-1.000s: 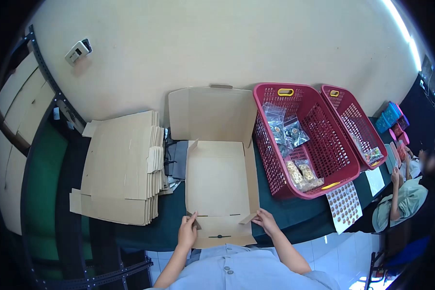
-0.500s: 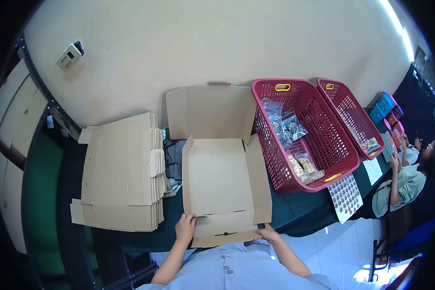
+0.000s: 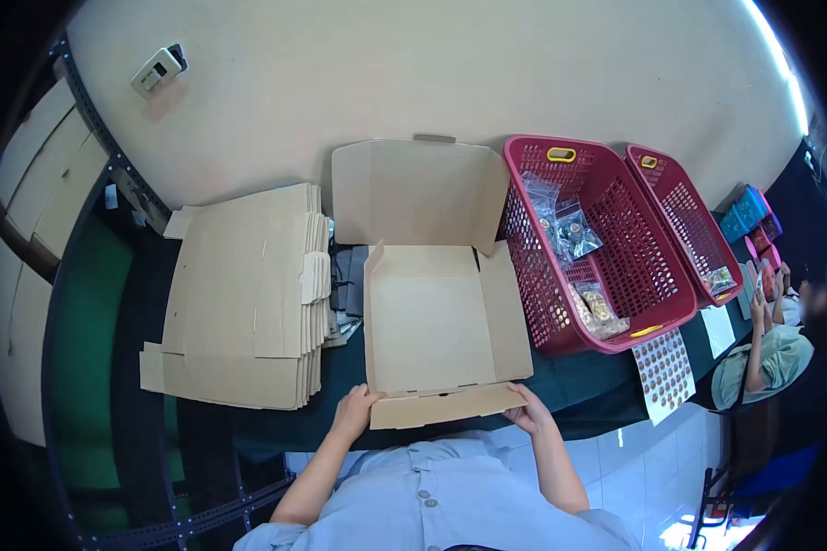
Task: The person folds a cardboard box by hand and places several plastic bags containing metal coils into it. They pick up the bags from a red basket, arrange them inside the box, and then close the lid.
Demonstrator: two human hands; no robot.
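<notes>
Cardboard box (image 3: 430, 312), part-folded, sits just left of the big basket (image 3: 616, 343), its base flat on the green cloth (image 3: 340, 372). Lid (image 3: 423, 191) stands up at the back, tab (image 3: 434, 139) on its top edge, right end close beside the big basket. Left side wall (image 3: 370, 317), on the side away from the big basket, looks roughly raised. Right side panel (image 3: 513, 317), on the side nearest the big basket, leans outward, not squared up. Front panel (image 3: 446, 408) is tilted, not locked in. Both hands are on it, nearer the wearer than the big basket: left hand (image 3: 352, 415) pinches its far-left end, thumb against fingers; right hand (image 3: 531, 415) pinches the other end, thumb on top, fingers partly hidden.

Judgement: about midway. Base and lid opened out; right side, front and lid closing remain.

Other stuff: flat cardboard stack (image 3: 239, 294) well left of the big basket, beyond the box; dark bags (image 3: 347, 275) between stack and box. Plastic packets (image 3: 574, 234) inside the big basket, small basket (image 3: 680, 211) right beside it. Sticker sheet (image 3: 666, 375) in front of it. Co-worker (image 3: 770, 358) seated well to its right.
</notes>
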